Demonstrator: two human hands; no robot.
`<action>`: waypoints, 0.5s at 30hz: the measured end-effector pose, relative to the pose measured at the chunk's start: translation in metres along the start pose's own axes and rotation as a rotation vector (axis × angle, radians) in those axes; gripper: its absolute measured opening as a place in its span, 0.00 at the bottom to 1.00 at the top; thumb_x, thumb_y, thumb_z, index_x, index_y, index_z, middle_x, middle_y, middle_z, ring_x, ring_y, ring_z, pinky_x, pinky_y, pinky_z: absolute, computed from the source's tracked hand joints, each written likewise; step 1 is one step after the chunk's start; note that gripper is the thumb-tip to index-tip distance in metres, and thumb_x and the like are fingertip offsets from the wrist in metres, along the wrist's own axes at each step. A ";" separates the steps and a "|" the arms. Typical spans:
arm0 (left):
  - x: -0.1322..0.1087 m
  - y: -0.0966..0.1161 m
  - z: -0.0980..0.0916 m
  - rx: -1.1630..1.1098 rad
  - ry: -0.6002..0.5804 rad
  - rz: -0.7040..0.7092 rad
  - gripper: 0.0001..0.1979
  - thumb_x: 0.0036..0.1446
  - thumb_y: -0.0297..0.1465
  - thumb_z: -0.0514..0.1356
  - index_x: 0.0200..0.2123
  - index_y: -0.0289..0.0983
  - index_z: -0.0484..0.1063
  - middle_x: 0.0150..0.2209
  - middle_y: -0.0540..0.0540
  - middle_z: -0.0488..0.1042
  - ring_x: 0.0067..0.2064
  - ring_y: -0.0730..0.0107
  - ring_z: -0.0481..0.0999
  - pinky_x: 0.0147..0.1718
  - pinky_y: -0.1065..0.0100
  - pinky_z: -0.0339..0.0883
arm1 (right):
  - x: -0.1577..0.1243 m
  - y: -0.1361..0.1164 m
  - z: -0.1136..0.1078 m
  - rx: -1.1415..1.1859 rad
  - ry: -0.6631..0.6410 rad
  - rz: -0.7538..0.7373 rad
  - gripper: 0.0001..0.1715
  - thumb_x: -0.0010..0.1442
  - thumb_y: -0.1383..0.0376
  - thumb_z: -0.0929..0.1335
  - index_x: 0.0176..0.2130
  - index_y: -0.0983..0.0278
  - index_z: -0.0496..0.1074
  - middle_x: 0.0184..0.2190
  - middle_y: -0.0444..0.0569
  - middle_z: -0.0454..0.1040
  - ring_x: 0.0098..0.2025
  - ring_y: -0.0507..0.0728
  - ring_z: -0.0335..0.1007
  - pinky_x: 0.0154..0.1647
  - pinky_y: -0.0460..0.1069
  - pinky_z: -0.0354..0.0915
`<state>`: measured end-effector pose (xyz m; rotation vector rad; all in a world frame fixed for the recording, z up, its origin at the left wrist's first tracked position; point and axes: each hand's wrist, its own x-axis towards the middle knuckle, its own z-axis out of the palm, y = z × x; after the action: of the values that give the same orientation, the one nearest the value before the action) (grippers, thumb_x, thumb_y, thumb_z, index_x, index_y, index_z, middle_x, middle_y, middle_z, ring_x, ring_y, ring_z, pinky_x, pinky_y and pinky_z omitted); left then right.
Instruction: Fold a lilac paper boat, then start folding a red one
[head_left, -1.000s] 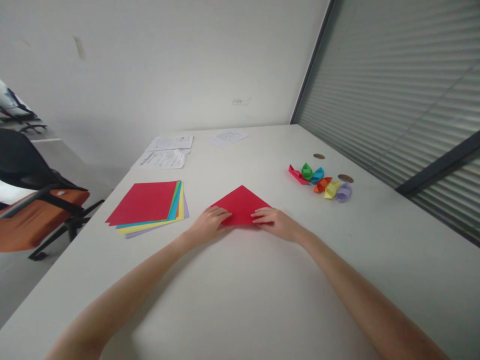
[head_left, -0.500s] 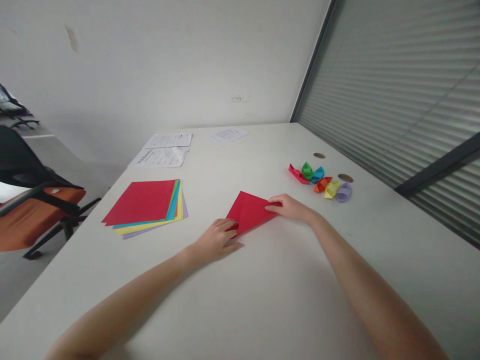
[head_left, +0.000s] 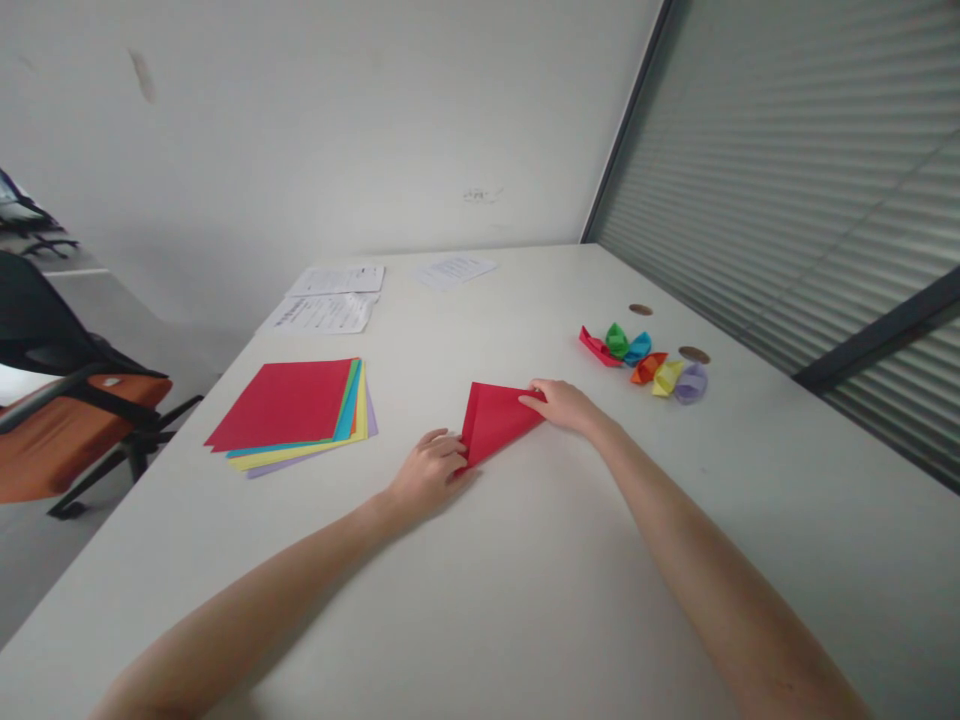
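Note:
A folded sheet of red paper (head_left: 499, 415), roughly triangular, lies on the white table between my hands. My left hand (head_left: 433, 470) grips its near left corner, with the thumb along the near edge and the fingers closed on it. At the right corner, my right hand (head_left: 562, 405) pinches the paper between thumb and fingers. A narrow layer shows along the left side of the fold. Both fingertips partly cover the corners they hold.
Left of the red paper is a fanned stack of coloured sheets (head_left: 289, 405), red on top. Several small folded paper pieces (head_left: 637, 348) stand in a row at the right. Printed pages (head_left: 326, 312) lie farther back. Blinds (head_left: 787, 190) flank the table's right edge; an orange chair (head_left: 82, 430) stands left.
The red paper's left flap has shifted, making the outline narrower and more triangular. My right hand has moved slightly left with its corner; my left hand has closed more on its own.

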<state>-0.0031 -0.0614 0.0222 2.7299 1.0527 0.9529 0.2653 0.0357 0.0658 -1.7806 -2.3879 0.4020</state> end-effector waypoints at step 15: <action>0.003 0.009 -0.001 -0.093 -0.060 0.063 0.11 0.64 0.30 0.55 0.31 0.36 0.76 0.37 0.43 0.80 0.44 0.65 0.79 0.52 0.58 0.70 | 0.008 -0.033 -0.028 -0.093 -0.108 -0.136 0.23 0.61 0.50 0.63 0.41 0.61 0.78 0.42 0.53 0.80 0.47 0.63 0.74 0.56 0.58 0.58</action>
<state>0.0033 -0.0665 0.0275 2.7118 0.8946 0.8982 0.2403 0.0388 0.1016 -1.6593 -2.6246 0.3861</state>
